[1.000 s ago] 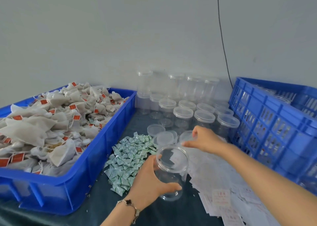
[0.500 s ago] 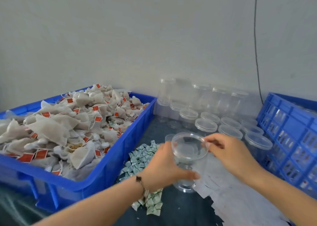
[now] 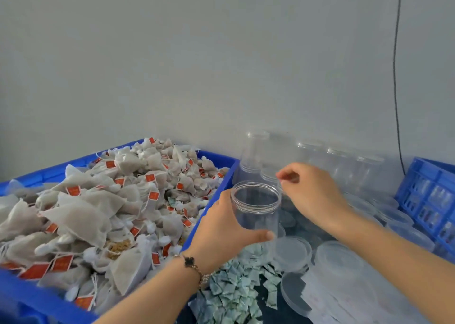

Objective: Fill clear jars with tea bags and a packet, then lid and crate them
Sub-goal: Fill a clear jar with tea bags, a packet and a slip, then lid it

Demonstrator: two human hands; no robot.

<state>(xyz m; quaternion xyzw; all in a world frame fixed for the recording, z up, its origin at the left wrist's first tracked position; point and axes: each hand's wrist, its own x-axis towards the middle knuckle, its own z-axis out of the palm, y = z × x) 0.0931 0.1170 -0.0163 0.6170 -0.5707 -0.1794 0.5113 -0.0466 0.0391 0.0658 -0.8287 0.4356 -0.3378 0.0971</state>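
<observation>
We note a grey wall [image 3: 172,65] behind the bench; a thin black cable [image 3: 395,77] hangs down it at right.

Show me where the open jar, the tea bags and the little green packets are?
open jar [image 3: 257,210], head view, clear side wall.
tea bags [image 3: 98,208], head view, middle of pile.
green packets [image 3: 234,291], head view, heap's centre.

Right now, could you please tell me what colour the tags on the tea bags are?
Red-orange tags, clearest in the head view.
</observation>
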